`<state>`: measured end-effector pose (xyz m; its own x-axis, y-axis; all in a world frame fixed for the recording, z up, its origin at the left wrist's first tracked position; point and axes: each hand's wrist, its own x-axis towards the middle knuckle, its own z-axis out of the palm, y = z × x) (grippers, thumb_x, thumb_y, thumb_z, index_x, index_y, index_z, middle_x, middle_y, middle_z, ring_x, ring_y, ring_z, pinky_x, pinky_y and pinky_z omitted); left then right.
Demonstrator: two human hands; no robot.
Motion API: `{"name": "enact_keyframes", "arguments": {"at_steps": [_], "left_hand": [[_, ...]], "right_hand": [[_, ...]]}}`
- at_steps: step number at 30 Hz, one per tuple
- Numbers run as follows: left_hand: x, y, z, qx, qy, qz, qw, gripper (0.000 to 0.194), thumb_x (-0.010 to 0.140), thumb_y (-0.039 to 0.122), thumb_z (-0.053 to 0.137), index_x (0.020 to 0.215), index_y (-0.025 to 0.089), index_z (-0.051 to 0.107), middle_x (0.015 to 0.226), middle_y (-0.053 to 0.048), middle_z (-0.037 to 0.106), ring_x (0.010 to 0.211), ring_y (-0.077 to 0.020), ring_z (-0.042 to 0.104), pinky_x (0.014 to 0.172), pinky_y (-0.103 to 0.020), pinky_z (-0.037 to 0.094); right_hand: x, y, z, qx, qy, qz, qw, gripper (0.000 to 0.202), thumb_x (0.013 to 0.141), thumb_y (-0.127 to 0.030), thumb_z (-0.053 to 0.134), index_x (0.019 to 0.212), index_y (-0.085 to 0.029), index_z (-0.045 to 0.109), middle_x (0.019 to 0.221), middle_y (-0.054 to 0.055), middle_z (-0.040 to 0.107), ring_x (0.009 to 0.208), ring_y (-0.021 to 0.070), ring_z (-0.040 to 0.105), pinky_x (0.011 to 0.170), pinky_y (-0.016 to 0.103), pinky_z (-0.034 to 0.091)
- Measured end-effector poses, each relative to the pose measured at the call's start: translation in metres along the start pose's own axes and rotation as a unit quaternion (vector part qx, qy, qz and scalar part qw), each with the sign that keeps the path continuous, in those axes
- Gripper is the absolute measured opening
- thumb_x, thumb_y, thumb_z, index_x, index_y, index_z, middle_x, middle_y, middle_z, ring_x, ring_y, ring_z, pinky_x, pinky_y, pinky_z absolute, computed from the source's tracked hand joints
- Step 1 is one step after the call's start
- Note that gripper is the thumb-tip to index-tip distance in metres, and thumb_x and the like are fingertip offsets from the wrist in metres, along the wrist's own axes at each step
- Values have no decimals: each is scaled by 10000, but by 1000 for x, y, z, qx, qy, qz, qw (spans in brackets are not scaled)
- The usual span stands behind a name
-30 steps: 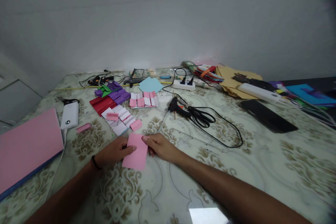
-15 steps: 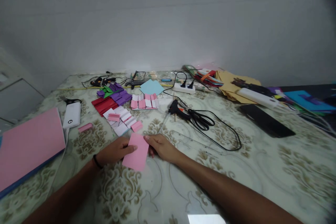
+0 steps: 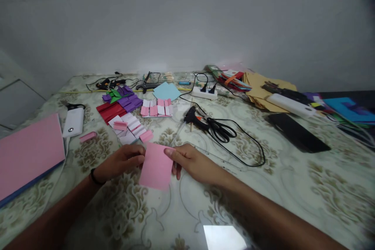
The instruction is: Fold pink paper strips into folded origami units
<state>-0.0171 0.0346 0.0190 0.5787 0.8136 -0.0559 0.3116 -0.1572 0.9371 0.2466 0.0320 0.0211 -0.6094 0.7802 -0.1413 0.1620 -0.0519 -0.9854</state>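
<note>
A small rectangle of pink paper [image 3: 156,168] is held up over the table, tilted, in front of me. My right hand [image 3: 190,160] pinches its upper right corner, thumb on the face and fingers behind. At the left edge of the paper is my left hand [image 3: 124,162], thumb and forefinger apart, the tips touching or just behind the edge. A dark band circles the left wrist. Just beyond the paper lie folded white and pink paper pieces [image 3: 129,136]. A black glue gun [image 3: 195,119] with a coiled cord rests past my right hand.
Folded red paper [image 3: 110,112], purple paper [image 3: 130,102] and light blue sheets [image 3: 166,91] lie behind. A white power bank [image 3: 74,122] and pink sheets [image 3: 29,152] are at left. A black phone [image 3: 299,133], brown envelopes [image 3: 268,86] and a power strip [image 3: 205,93] are farther right.
My left thumb has come off the face of the pink paper to its left edge. The right hand keeps its pinch, and the paper sits slightly farther right and more upright.
</note>
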Motion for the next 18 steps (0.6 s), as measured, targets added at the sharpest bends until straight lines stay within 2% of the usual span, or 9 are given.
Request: {"name": "enact_keyframes", "arguments": {"at_steps": [4,6,9,12,13,16,18], "left_hand": [[9,20,12,-77,-56,-16,995,373,954,486,562,926,129,667,832,-57,648,738,-177,580,707,-291,461],[19,22,22,-92,-52,-8,994,358,974,471,529,959,137,658,838,-48,626,734,-166,570,700,-287,460],[39,17,36,-59,-1,-11,998,339,972,469,527,980,149,639,852,-30,586,694,-138,527,642,-262,437],[58,5,46,27,92,-25,995,334,967,441,542,805,152,585,718,19,475,645,-118,430,578,-232,356],[63,2,48,46,106,-28,993,325,964,429,551,799,152,590,681,31,448,615,-110,397,556,-228,330],[70,-7,52,38,139,-27,989,277,963,398,573,1081,158,645,797,-3,568,702,-132,493,615,-233,400],[69,-10,55,17,156,-35,987,413,956,390,591,1307,174,569,749,10,568,666,-134,497,582,-228,395]], "right_hand": [[-9,10,-29,64,-20,15,998,673,878,-763,512,643,-137,587,593,29,619,474,112,597,483,226,493],[-7,18,-39,72,-27,13,997,674,877,-764,512,649,-134,590,575,20,609,463,109,595,472,218,484],[3,29,-46,97,-22,27,995,685,853,-790,511,667,-136,591,534,2,597,423,97,556,449,209,472],[14,40,-47,101,14,28,994,660,862,-778,508,659,-152,553,474,-20,564,387,91,539,422,190,427],[17,43,-47,110,20,28,993,644,863,-776,509,686,-158,551,471,-26,564,383,94,539,414,189,422],[23,51,-45,125,33,25,991,604,824,-769,579,743,-172,545,510,-38,581,385,97,537,401,192,423],[23,55,-44,118,50,14,992,590,838,-753,576,731,-174,542,512,-38,572,390,92,530,396,186,409]]}}
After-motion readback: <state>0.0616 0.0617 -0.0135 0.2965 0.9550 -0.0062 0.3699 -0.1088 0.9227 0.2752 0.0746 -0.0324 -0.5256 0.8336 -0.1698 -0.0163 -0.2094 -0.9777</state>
